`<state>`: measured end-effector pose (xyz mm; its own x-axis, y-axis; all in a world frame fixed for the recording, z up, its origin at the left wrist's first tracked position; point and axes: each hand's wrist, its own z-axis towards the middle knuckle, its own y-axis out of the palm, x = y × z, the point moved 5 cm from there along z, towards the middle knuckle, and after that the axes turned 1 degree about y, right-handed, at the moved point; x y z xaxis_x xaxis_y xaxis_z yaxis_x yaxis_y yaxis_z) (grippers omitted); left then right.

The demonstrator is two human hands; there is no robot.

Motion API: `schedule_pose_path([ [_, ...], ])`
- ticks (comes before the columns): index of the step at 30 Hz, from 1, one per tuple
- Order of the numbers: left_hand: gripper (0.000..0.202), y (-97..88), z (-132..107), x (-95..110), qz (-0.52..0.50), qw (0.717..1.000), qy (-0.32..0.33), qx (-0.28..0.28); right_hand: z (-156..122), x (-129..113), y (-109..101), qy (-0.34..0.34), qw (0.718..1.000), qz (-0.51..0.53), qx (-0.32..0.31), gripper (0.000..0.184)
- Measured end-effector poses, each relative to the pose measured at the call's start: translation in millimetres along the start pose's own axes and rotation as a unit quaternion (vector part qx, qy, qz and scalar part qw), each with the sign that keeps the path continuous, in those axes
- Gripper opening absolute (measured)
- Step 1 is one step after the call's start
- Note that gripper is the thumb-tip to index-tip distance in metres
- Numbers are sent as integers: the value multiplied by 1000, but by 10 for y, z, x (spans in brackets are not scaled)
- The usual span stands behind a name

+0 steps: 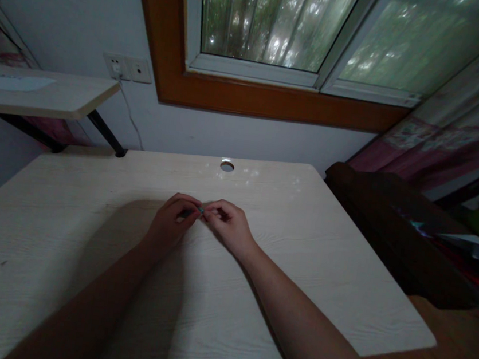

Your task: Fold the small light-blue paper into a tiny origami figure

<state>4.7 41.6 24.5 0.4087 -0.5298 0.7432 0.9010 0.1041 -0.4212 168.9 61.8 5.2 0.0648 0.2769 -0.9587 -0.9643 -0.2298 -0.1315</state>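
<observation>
Over the middle of the pale wood-grain desk (323, 235), my two hands meet fingertip to fingertip. Between them is a tiny bluish-green thing (201, 210), mostly covered by the fingers and too small to name. My left hand (173, 218) pinches it from the left with thumb and forefinger. From the right, my right hand (229, 222) pinches at the same spot, its other fingers curled in.
A round cable hole (227, 166) lies near the desk's back edge. At the left, a raised shelf (45, 97) stands on black legs. Wall sockets (126, 68) with a white cable, a wood-framed window (270, 99) and a curtain (426, 134) are behind. Dark furniture (369, 217) stands right.
</observation>
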Motion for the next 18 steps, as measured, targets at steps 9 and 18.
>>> schedule_pose_path([
  [9, 4, -5, 1, 26, 11, 1000, 15, 0, -3, 35, 18, 20, 999, 44, -9, 16],
  [18, 4, 21, -18, 28, 65, 996, 61, -24, 15, 103, 90, 68, 986, 152, -31, 13],
])
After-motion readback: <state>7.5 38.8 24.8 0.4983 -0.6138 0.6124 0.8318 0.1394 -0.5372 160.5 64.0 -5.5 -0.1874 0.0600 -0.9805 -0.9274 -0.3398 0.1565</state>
